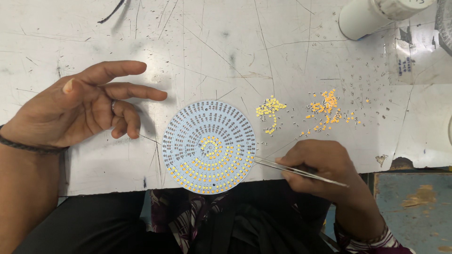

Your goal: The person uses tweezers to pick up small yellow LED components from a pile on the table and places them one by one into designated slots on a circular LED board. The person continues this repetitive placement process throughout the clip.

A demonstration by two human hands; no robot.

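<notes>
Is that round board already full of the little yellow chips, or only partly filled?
Partly filled. On the round board, yellow chips cover the lower rings and a small centre spiral; the upper rings show only bare grey pads.

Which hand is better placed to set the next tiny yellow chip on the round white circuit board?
Probably the right hand: it grips the thin metal tweezers, their tip at the edge of the round white circuit board, with the loose yellow chips close by. The left hand is open, empty and off the board.

Right hand grips the tweezers, tips at the edge of the round LED board, while the left hand hovers open over the scratched white worktop.
</notes>
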